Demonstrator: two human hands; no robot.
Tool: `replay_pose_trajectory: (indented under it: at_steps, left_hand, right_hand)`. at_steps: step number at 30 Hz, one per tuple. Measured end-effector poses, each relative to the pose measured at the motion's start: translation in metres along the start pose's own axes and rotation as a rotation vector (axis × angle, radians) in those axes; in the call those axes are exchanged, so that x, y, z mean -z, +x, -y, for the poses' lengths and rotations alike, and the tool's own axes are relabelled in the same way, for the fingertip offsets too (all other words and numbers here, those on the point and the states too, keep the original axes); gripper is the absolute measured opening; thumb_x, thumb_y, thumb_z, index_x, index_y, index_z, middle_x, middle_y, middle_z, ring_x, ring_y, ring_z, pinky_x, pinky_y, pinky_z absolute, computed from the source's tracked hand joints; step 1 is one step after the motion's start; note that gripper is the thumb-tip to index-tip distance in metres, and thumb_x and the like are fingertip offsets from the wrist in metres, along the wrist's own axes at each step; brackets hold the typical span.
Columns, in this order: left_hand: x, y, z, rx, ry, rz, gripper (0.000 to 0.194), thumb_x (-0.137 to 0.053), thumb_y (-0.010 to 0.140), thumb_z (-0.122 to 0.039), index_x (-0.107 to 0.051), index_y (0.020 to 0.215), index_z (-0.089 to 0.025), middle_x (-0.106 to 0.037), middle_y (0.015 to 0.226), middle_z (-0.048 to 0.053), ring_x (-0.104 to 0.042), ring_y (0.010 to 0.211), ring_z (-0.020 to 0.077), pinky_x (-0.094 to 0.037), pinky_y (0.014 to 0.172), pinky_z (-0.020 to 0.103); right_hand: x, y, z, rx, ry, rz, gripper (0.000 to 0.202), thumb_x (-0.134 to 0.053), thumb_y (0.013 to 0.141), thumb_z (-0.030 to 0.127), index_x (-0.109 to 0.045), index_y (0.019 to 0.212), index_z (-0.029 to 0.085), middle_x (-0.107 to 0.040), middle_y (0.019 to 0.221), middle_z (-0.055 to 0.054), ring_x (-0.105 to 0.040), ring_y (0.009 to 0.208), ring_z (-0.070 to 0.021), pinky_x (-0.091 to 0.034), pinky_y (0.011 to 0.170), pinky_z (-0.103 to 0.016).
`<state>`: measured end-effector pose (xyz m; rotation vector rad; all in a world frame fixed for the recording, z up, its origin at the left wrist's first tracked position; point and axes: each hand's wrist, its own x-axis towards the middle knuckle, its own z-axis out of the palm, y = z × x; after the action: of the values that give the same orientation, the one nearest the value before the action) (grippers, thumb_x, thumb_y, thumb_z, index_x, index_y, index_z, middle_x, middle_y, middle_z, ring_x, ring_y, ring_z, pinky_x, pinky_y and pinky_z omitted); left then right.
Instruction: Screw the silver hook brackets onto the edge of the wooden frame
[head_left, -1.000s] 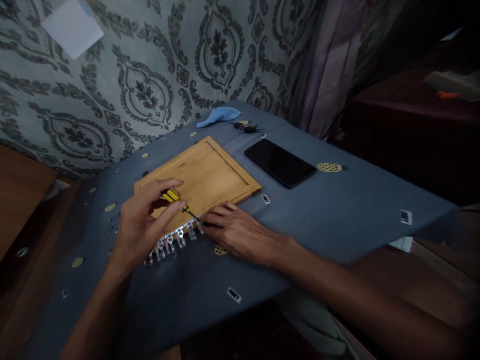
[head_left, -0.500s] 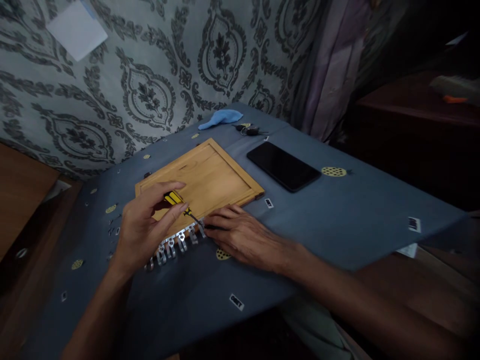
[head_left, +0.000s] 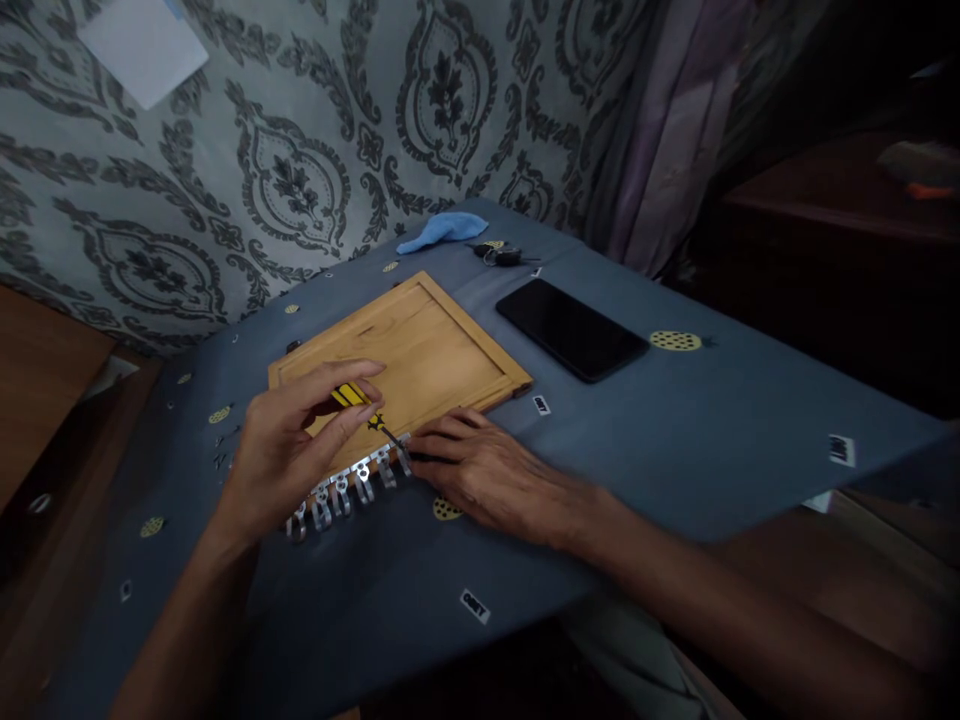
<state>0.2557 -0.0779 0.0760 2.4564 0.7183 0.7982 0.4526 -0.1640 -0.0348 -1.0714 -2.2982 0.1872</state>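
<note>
A small screwdriver with a yellow-and-black handle [head_left: 349, 396] is held between the thumb and fingers of my left hand [head_left: 281, 445]. Its shaft slants down to the right, the tip reaching the near edge of a framed wooden board [head_left: 420, 345]. Along that edge runs a shiny metal hook rail [head_left: 363, 478] with several prongs. My right hand [head_left: 487, 470] lies at the rail's right end, fingers bent and closed around it beside the screwdriver tip. Those fingertips partly hide the rail's end, and the screw head, if any, cannot be made out.
A black phone [head_left: 571, 328] lies right of the board. Behind are a blue cloth [head_left: 444, 230] and a bunch of keys [head_left: 502, 256]. Small dark screws [head_left: 220, 460] are scattered at left on the blue tablecloth [head_left: 360, 610]. A patterned curtain [head_left: 296, 185] hangs behind.
The view has shifted slightly. The screwdriver handle has turned a little in my left fingers, while its tip stays at the rail. My right hand keeps its place.
</note>
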Motion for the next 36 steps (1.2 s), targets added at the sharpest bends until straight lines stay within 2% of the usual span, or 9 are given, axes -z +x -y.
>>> replay_pose_trajectory:
  at_steps: [5, 8, 10, 13, 16, 21, 27, 31, 36]
  left_hand:
    - [0.007, 0.005, 0.002, -0.025, -0.066, 0.086, 0.026, -0.07, 0.093, -0.023, -0.073, 0.12, -0.025, -0.08, 0.101, 0.005, -0.077, 0.093, 0.0179, -0.062, 0.083, 0.027]
    - [0.003, 0.005, -0.001, 0.01, -0.121, 0.088, 0.023, -0.067, 0.095, -0.024, -0.072, 0.117, -0.025, -0.078, 0.101, 0.006, -0.075, 0.097, 0.0193, -0.061, 0.084, 0.029]
    - [-0.005, 0.002, -0.004, 0.083, -0.217, 0.014, 0.019, -0.065, 0.097, -0.026, -0.071, 0.114, -0.024, -0.076, 0.099, 0.006, -0.073, 0.096, 0.0191, -0.059, 0.086, 0.031]
    - [-0.024, -0.003, -0.007, 0.188, -0.474, -0.16, 0.01, -0.065, 0.097, -0.027, -0.07, 0.106, -0.025, -0.069, 0.089, 0.002, -0.066, 0.087, 0.0159, -0.056, 0.09, 0.032]
    - [-0.042, -0.001, -0.011, 0.225, -0.713, -0.279, 0.005, -0.07, 0.094, -0.029, -0.069, 0.094, -0.024, -0.055, 0.073, -0.002, -0.055, 0.073, 0.0127, -0.053, 0.081, 0.029]
    - [-0.055, 0.012, -0.022, 0.298, -0.839, -0.419, 0.033, -0.078, 0.086, -0.048, -0.063, 0.075, -0.02, -0.041, 0.062, -0.005, -0.036, 0.056, 0.0094, -0.038, 0.055, 0.022]
    - [-0.058, 0.023, -0.028, 0.315, -0.84, -0.392, 0.05, -0.075, 0.086, -0.057, -0.053, 0.062, -0.019, -0.029, 0.049, -0.007, -0.024, 0.043, 0.0068, -0.024, 0.043, 0.022]
    - [-0.057, 0.027, -0.025, 0.322, -0.863, -0.343, 0.048, -0.077, 0.085, -0.055, -0.054, 0.061, -0.019, -0.025, 0.045, -0.009, -0.019, 0.037, 0.0049, -0.019, 0.039, 0.021]
    - [-0.055, 0.029, -0.022, 0.313, -0.913, -0.269, 0.044, -0.08, 0.082, -0.052, -0.059, 0.063, -0.019, -0.021, 0.042, -0.011, -0.015, 0.035, 0.0039, -0.02, 0.038, 0.02]
  right_hand:
    - [0.001, 0.001, 0.0, -0.008, 0.005, 0.004, 0.024, -0.058, 0.098, 0.013, -0.072, 0.118, 0.018, -0.073, 0.128, -0.009, -0.058, 0.123, -0.0273, -0.043, 0.103, -0.046]
    - [0.002, 0.0, 0.0, -0.01, 0.001, 0.003, 0.024, -0.058, 0.098, 0.013, -0.072, 0.118, 0.018, -0.072, 0.129, -0.009, -0.058, 0.123, -0.0277, -0.043, 0.103, -0.046]
    - [0.002, 0.0, 0.001, -0.003, 0.006, 0.001, 0.025, -0.06, 0.097, 0.013, -0.071, 0.119, 0.016, -0.072, 0.129, -0.01, -0.058, 0.123, -0.0281, -0.042, 0.103, -0.047]
    - [0.002, 0.0, 0.001, 0.003, 0.011, -0.003, 0.024, -0.059, 0.098, 0.013, -0.071, 0.119, 0.017, -0.073, 0.127, -0.01, -0.058, 0.122, -0.0276, -0.042, 0.102, -0.046]
    - [0.002, 0.0, 0.0, 0.006, 0.007, -0.011, 0.022, -0.057, 0.1, 0.014, -0.072, 0.116, 0.017, -0.073, 0.125, -0.01, -0.059, 0.12, -0.0272, -0.041, 0.101, -0.044]
    - [0.001, 0.0, -0.001, 0.01, 0.012, -0.004, 0.021, -0.06, 0.097, 0.013, -0.071, 0.115, 0.016, -0.073, 0.126, -0.011, -0.058, 0.12, -0.0273, -0.042, 0.1, -0.044]
    - [0.001, 0.001, 0.0, 0.001, 0.012, 0.009, 0.021, -0.061, 0.097, 0.013, -0.071, 0.115, 0.017, -0.073, 0.125, -0.009, -0.058, 0.12, -0.0271, -0.041, 0.101, -0.043]
    - [0.003, 0.001, 0.001, 0.01, 0.013, -0.007, 0.02, -0.063, 0.096, 0.012, -0.07, 0.115, 0.013, -0.073, 0.124, -0.01, -0.059, 0.12, -0.0273, -0.04, 0.101, -0.043]
    - [0.003, 0.001, 0.001, 0.007, 0.014, -0.005, 0.019, -0.063, 0.097, 0.013, -0.07, 0.114, 0.014, -0.073, 0.124, -0.01, -0.059, 0.119, -0.0272, -0.041, 0.1, -0.043]
